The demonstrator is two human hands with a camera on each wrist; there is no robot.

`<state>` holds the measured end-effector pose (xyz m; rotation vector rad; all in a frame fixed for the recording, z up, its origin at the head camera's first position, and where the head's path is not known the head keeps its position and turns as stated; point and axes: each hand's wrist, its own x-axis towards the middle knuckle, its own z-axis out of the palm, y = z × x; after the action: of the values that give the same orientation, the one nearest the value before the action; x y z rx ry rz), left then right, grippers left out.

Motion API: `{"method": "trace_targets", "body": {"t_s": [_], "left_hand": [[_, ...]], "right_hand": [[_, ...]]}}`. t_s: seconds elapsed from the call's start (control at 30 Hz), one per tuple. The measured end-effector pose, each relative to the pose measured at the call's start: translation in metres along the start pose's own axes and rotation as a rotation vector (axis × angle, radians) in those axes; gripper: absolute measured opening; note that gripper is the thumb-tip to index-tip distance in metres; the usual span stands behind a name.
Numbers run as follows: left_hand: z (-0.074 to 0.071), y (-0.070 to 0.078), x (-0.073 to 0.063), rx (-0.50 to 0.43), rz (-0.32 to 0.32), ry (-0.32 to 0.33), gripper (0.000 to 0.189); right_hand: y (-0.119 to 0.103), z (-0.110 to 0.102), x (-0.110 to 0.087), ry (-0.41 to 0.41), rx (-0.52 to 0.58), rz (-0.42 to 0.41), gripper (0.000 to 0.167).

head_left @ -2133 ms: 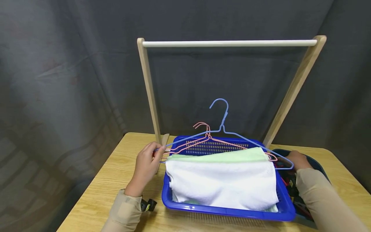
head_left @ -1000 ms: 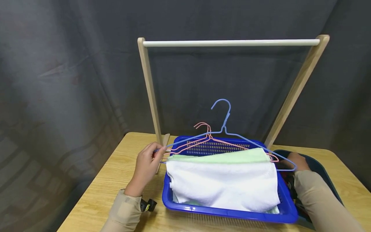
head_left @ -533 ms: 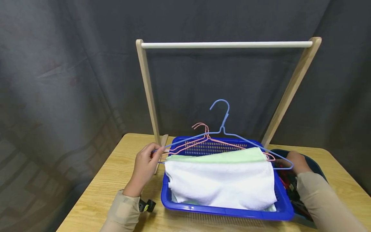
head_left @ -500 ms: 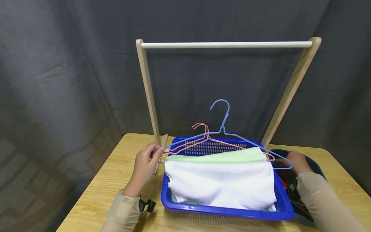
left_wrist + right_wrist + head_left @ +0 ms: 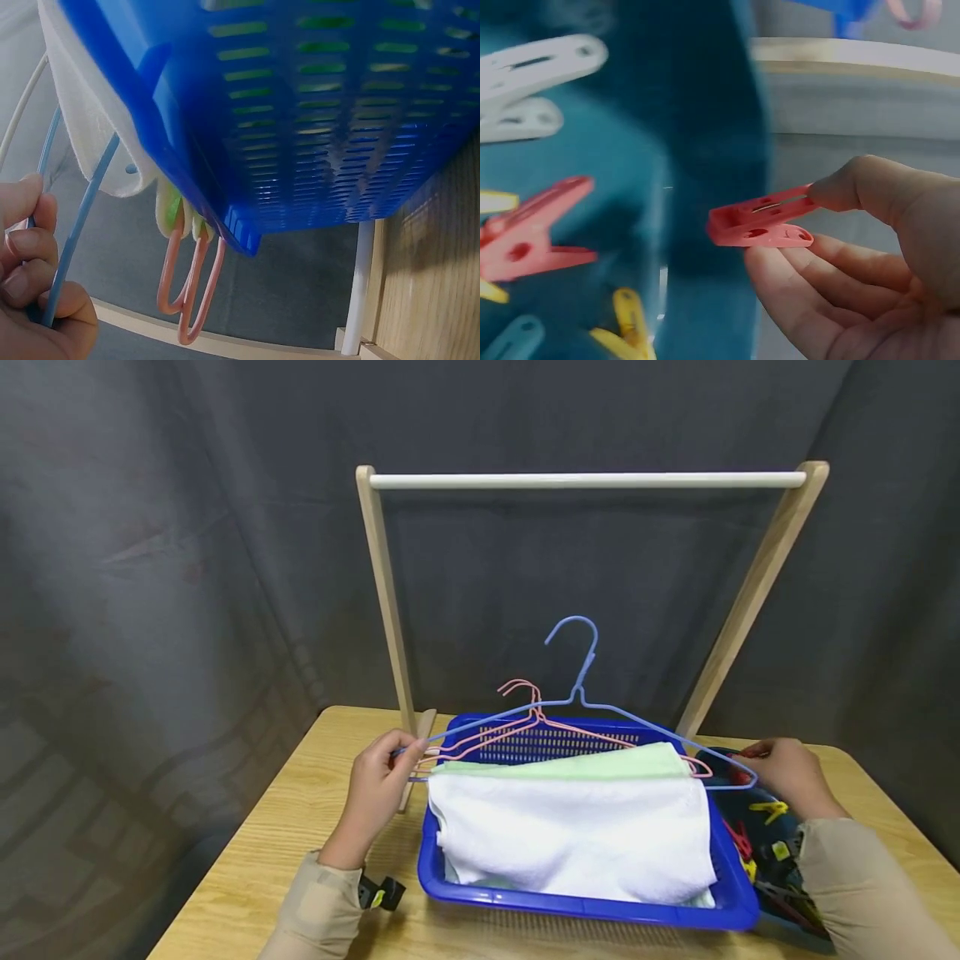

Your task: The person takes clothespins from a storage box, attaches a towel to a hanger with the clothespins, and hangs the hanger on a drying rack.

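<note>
My left hand [image 5: 381, 781] grips the left end of a blue wire hanger [image 5: 637, 718]; in the left wrist view its fingers curl round the blue wire [image 5: 79, 217]. Over the hanger's lower bar hangs a white towel [image 5: 573, 835], its lower part in the blue basket [image 5: 592, 917]. Behind it, two pink hangers [image 5: 495, 737] carry a pale green towel [image 5: 600, 766]. Between thumb and fingers, my right hand [image 5: 791, 772] pinches a red clothespin [image 5: 761, 217], best seen in the right wrist view, above the rim of a dark teal bin [image 5: 705, 150].
Several clothespins lie in the teal bin, among them a yellow clothespin [image 5: 770, 811] and a white clothespin [image 5: 540, 71]. A wooden rack with a white rail [image 5: 588, 481] stands behind the basket. A dark curtain [image 5: 187, 568] hangs behind the wooden table [image 5: 262, 827].
My right hand has come up out of the teal bin with a red clothespin, uncovering the clothespins inside. The left hand, hanger and towels have stayed nearly still.
</note>
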<state>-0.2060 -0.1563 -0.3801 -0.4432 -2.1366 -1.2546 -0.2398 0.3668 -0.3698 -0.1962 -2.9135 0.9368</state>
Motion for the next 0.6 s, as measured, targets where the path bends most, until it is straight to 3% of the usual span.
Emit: {"method": "trace_targets", "body": {"t_s": [0.23, 0.6], "left_hand": [[-0.001, 0.002, 0.0, -0.049, -0.08, -0.027, 0.018], [0.0, 0.0, 0.0, -0.113, -0.107, -0.03, 0.017]], "right_hand": [[-0.009, -0.014, -0.021, 0.124, 0.069, 0.026, 0.05], [-0.026, -0.014, -0.046, 0.29, 0.106, 0.072, 0.051]]}}
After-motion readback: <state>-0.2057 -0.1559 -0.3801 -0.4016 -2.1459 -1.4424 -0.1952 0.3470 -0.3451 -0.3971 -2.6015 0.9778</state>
